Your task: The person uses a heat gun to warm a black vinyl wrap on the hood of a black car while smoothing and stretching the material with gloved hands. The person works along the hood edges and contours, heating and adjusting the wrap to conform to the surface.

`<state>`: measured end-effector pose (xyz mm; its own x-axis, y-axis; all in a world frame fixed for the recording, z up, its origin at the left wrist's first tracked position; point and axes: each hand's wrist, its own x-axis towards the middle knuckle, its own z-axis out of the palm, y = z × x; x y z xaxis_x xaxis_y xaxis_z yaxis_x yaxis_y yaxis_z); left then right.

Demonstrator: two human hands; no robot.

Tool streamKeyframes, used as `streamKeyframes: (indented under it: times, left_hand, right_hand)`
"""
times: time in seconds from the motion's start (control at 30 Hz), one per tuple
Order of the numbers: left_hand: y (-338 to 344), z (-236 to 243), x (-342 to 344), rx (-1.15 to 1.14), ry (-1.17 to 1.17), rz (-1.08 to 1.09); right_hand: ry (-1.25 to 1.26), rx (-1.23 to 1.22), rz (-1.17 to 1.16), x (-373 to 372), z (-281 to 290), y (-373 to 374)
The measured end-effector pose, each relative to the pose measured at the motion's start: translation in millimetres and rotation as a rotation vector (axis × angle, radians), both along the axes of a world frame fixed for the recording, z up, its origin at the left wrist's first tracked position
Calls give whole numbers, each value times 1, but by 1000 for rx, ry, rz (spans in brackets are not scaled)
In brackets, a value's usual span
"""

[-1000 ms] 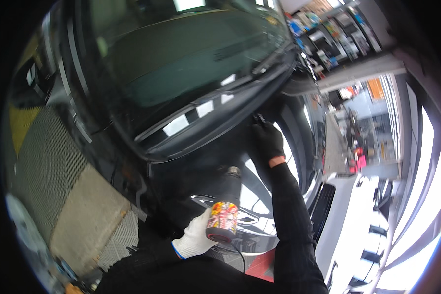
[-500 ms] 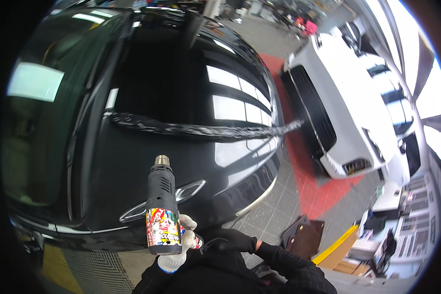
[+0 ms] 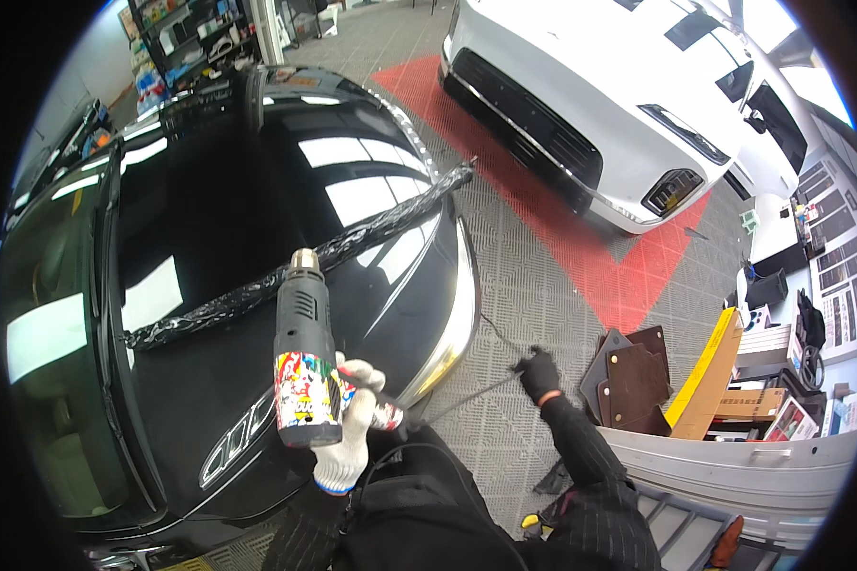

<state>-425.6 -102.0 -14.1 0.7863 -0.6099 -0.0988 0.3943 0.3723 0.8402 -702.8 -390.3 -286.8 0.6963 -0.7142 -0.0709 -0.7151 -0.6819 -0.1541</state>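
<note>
My left hand (image 3: 356, 433), in a white knit glove, is closed round the handle of a heat gun (image 3: 303, 319). The gun has a dark grey body, a metal nozzle and a colourful sticker wrap. Its nozzle points away from me, above the black car's hood (image 3: 209, 371). My right hand (image 3: 540, 375), black-gloved, is stretched out to the right and closed on the gun's black power cord (image 3: 474, 395). The cord spans taut between the handle and that hand. A crinkled black plastic roll (image 3: 386, 224) lies across the hood, its far end past the front edge.
A white car (image 3: 628, 181) stands ahead on red and grey floor tiles. To the right are brown leather-like mats (image 3: 638, 381), a yellow-edged cardboard piece (image 3: 707, 376) and a silver panel (image 3: 695, 462). A step ladder (image 3: 671, 523) is at lower right; shelving (image 3: 200, 43) stands far left.
My view has swung to the right. My right hand has moved from beside the gun's handle out to the right, drawing the cord with it. The heat gun stays in my left hand.
</note>
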Motion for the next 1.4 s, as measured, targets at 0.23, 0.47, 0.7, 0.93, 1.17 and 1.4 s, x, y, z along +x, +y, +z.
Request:
streamKeyframes:
  times: [0.23,0.47,0.7,0.93,1.17,1.4]
  left_hand:
    - [-85,19,6,-131,-66,95]
    - [-110,50,36,-172,-144,125]
    - [-55,77,74,-61,-310,276]
    - [101,140,118,362,-542,818]
    - [227,149,95,498,-318,737]
    - [263,108,77,505,-65,607]
  right_hand:
    - [-1254,613,-702,119,57,-241]
    - [-1353,169,14,298,288,-277]
    - [-1528,205,106,366,314,-243]
    - [-1216,353,-397,383,278,-267]
    - [-1263,363,274,360,282,-75]
    - [-864,382,413,220,191,74]
